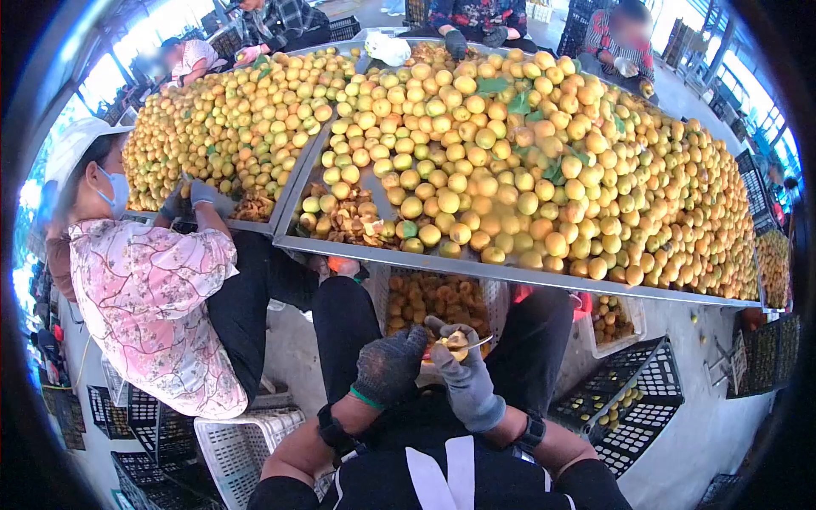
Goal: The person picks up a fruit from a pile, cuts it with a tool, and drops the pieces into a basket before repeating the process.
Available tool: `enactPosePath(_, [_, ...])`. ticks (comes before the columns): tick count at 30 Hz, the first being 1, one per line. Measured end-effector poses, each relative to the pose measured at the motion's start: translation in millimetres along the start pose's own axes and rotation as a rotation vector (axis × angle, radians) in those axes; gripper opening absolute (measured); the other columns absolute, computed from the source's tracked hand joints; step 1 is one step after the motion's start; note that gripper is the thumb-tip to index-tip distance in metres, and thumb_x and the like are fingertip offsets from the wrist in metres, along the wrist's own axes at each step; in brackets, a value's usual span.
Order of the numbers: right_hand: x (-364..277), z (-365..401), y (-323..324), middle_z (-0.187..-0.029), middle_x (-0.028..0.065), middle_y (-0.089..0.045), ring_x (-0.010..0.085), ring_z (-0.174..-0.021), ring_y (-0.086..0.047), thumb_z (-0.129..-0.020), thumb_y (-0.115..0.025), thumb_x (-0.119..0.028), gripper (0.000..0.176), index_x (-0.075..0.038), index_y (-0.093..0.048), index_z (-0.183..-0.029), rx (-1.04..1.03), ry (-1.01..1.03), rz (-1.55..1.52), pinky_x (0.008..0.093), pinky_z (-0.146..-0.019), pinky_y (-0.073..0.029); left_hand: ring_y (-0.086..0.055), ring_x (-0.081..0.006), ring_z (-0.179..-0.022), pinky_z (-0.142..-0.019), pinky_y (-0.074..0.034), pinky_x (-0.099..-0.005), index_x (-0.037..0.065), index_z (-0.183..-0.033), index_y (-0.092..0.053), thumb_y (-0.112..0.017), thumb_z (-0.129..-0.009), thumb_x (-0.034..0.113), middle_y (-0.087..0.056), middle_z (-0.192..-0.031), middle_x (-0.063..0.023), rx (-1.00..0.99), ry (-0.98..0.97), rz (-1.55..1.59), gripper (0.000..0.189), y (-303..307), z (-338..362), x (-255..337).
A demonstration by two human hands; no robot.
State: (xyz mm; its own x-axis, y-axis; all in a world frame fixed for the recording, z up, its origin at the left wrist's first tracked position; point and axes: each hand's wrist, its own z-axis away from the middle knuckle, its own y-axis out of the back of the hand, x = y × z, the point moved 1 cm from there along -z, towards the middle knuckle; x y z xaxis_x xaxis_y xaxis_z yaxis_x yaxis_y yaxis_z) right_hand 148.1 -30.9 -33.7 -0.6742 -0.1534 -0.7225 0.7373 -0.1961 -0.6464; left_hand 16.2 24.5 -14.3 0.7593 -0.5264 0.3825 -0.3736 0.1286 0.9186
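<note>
My left hand (387, 370), in a dark grey glove with a green cuff, is closed in a fist above my lap. From its side a thin knife blade (478, 343) points right across the fruit; the handle is hidden. A cut yellow fruit (456, 342) rests in the fingers of my right hand (472, 387), which wears a lighter grey glove. Both hands are close together. Just beyond them, between my knees, a white crate (495, 308) holds orange fruit pieces. Above it, the metal table's rim (510, 274) borders a large heap of yellow-orange fruit (527, 170).
A person in a pink patterned top (153, 297) sits at the left, with gloved hands near the fruit. Several people sit across the table. Black crates (625, 408) stand at lower right, a white crate (242, 450) at lower left, another (629, 336) under the table.
</note>
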Motion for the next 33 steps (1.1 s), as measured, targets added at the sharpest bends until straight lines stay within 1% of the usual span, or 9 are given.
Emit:
enactPosePath(7, [-22.2,-6.3,6.2,-0.129,0.0133,-0.054,0.0186,-0.109,-0.055,-0.092,-0.055,-0.006,0.037,-0.007,-0.041,-0.126,-0.11,0.068,0.234,0.0301,-0.098,-0.043,-0.065,-0.0361,-0.075,-0.063,-0.051,-0.0463,0.006,-0.093,-0.064,-0.062,-0.082,0.024,-0.065,-0.078,-0.0182,-0.119,0.13,0.303,0.02,-29.5,13.5,0.9])
enactPosePath(13, [-29.8,-1.1,13.9,-0.125,0.0135,-0.055,0.0208,-0.118,-0.05,-0.082,-0.059,0.002,0.065,-0.008,-0.032,-0.14,-0.232,-0.078,-0.022,0.0331,-0.101,-0.04,-0.065,-0.0381,-0.084,-0.073,-0.051,-0.0479,0.007,-0.104,-0.063,-0.06,-0.084,0.026,-0.066,-0.087,-0.0195,-0.383,0.156,0.416,0.027,-19.3,8.3,3.1])
enactPosePath(16, [-28.0,-8.2,13.3,-0.123,0.0123,-0.054,0.0208,-0.122,-0.047,-0.079,-0.062,0.003,0.068,-0.007,-0.033,-0.14,-0.383,0.082,-0.11,0.0324,-0.1,-0.043,-0.065,-0.0385,-0.085,-0.073,-0.051,-0.0477,0.007,-0.103,-0.064,-0.06,-0.084,0.026,-0.066,-0.087,-0.0198,-0.435,0.107,0.407,0.027,-11.9,7.6,1.6])
enactPosePath(18, [-30.7,-9.0,21.2,-0.122,0.0119,-0.054,0.0218,-0.118,-0.051,-0.079,-0.06,0.005,0.064,-0.006,-0.037,-0.137,-0.307,0.019,0.148,0.0315,-0.094,-0.048,-0.065,-0.0386,-0.085,-0.074,-0.051,-0.0475,0.006,-0.102,-0.064,-0.06,-0.084,0.027,-0.066,-0.087,-0.0198,-0.44,0.094,0.418,0.028,-8.6,8.6,0.9])
enactPosePath(22, [-36.9,-14.7,46.1,-0.119,0.0111,-0.052,0.0231,-0.102,-0.06,-0.082,-0.058,0.007,0.054,-0.005,-0.04,-0.132,-0.096,-0.084,0.229,0.0332,-0.088,-0.052,-0.065,-0.0366,-0.086,-0.075,-0.052,-0.0432,0.005,-0.099,-0.067,-0.062,-0.086,0.025,-0.067,-0.09,-0.0203,-0.378,0.182,0.519,0.024,9.5,14.5,-6.5])
enactPosePath(25, [-50.4,-11.4,39.6,-0.116,0.0097,-0.051,0.0207,-0.095,-0.06,-0.088,-0.056,0.005,0.048,-0.006,-0.04,-0.132,-0.067,-0.182,0.038,0.0316,-0.079,-0.053,-0.067,-0.0326,-0.085,-0.076,-0.053,-0.0391,0.003,-0.098,-0.068,-0.066,-0.086,0.021,-0.068,-0.091,-0.0191,-0.203,0.261,0.637,0.022,13.2,16.9,-11.9])
enactPosePath(26, [-52.4,-11.4,37.9,-0.116,0.0097,-0.051,0.0207,-0.095,-0.06,-0.088,-0.056,0.005,0.048,-0.006,-0.04,-0.132,-0.065,-0.183,0.037,0.0316,-0.079,-0.053,-0.068,-0.0302,-0.085,-0.076,-0.053,-0.0372,0.002,-0.098,-0.068,-0.068,-0.086,0.02,-0.068,-0.091,-0.0181,-0.113,0.291,0.708,0.022,11.4,19.2,-14.1])
enactPosePath(28, [-56.7,-12.8,34.3,-0.11,0.0074,-0.053,0.0168,-0.076,-0.056,-0.093,-0.056,-0.007,0.041,-0.01,-0.042,-0.131,-0.225,-0.157,-0.028,0.027,-0.061,-0.045,-0.068,-0.0283,-0.085,-0.076,-0.053,-0.0364,0.001,-0.098,-0.067,-0.069,-0.086,0.019,-0.069,-0.091,-0.0171,-0.096,0.285,0.744,0.022,3.9,19.6,-17.8])
enactPosePath(33, [-40.6,-22.4,45.6,-0.108,0.0057,-0.052,0.0117,-0.073,-0.054,-0.096,-0.051,-0.008,0.032,-0.008,-0.044,-0.127,-0.229,-0.137,0.044,0.0221,-0.06,-0.045,-0.067,-0.0256,-0.088,-0.079,-0.052,-0.0354,0.0,-0.1,-0.066,-0.069,-0.086,0.021,-0.069,-0.093,-0.0158,-0.129,0.34,0.811,0.025,-7.6,17.1,-26.6])
